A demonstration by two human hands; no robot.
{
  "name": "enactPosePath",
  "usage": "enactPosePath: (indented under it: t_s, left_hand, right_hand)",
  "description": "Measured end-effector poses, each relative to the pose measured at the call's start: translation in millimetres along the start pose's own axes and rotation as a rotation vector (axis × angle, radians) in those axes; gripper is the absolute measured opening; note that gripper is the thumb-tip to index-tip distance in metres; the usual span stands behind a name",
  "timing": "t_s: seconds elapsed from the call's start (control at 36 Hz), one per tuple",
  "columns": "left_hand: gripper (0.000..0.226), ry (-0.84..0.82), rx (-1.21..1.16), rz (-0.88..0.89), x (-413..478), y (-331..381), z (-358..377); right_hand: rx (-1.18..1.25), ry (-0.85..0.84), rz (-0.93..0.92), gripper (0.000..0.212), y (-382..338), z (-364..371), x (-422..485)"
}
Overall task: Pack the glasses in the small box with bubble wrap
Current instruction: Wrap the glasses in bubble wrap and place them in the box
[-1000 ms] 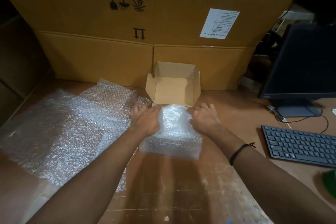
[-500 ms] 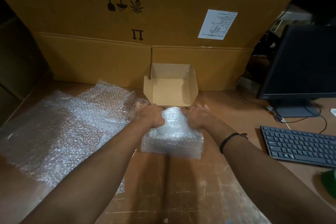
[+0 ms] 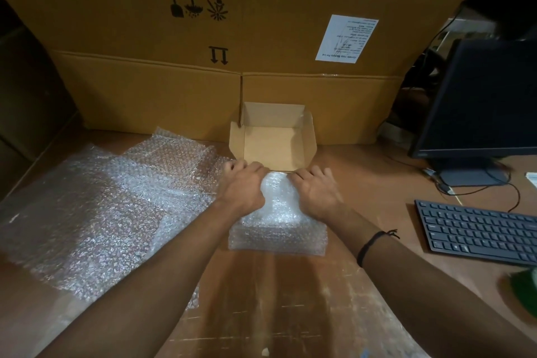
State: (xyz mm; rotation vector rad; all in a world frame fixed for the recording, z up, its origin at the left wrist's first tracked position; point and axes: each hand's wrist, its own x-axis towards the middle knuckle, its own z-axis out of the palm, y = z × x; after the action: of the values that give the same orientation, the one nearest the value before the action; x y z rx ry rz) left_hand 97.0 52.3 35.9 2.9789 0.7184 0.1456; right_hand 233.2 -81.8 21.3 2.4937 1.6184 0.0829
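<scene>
2 bare hands clamp a white bubble-wrap bundle (image 3: 279,227) lying mid-way across the brown wooden desk (image 3: 276,299). The left hand (image 3: 241,186) and right hand (image 3: 315,193) each curl their fingers over its far end, gripping the wrap. Its contents are hidden. Just beyond stands the small open tan cardboard box (image 3: 273,142), at the desk's far edge against large brown cartons (image 3: 162,90). Toward the left edge spread loose clear bubble-wrap sheets (image 3: 101,197); a black keyboard (image 3: 479,232) lies near the right edge.

dim, warm | glare on bubble wrap (image 3: 96,206) | edges bowed, blurred
</scene>
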Motion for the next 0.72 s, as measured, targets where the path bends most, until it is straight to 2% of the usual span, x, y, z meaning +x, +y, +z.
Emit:
enactPosePath:
  t_s: [0.06,0.14,0.25,0.36,0.44,0.53,0.58,0.67,0.72]
  left_hand:
    - [0.067,-0.05,-0.066,0.043,3,4,3]
    - [0.065,-0.16,-0.17,-0.05,8,4,6]
    - [0.057,-0.253,-0.157,-0.09,17,7,4]
    - [0.052,-0.271,-0.172,-0.12,24,8,7]
    - [0.053,-0.221,-0.261,-0.132,21,4,6]
    - [0.051,-0.042,-0.348,-0.213,10,-5,9]
    - [0.042,-0.005,-0.265,-0.202,4,-12,12]
    - [0.034,-0.022,-0.117,-0.137,-2,-18,15]
    - [0.034,-0.019,-0.03,-0.136,-3,-19,17]
  right_hand:
    - [-0.005,0.016,-0.062,0.059,-2,-1,0]
    - [0.004,0.002,-0.087,0.062,-2,-1,2]
    - [0.048,-0.059,-0.087,0.064,-1,-2,7]
    - [0.087,-0.124,-0.076,0.062,0,-5,15]
    - [0.092,-0.172,-0.065,0.06,0,-10,19]
    - [0.137,-0.165,-0.063,0.063,2,-12,21]
    - [0.18,-0.12,-0.056,0.059,7,-10,22]
    - [0.24,0.047,0.026,0.045,13,-5,18]
    - [0.174,0.114,0.073,0.035,13,-1,14]
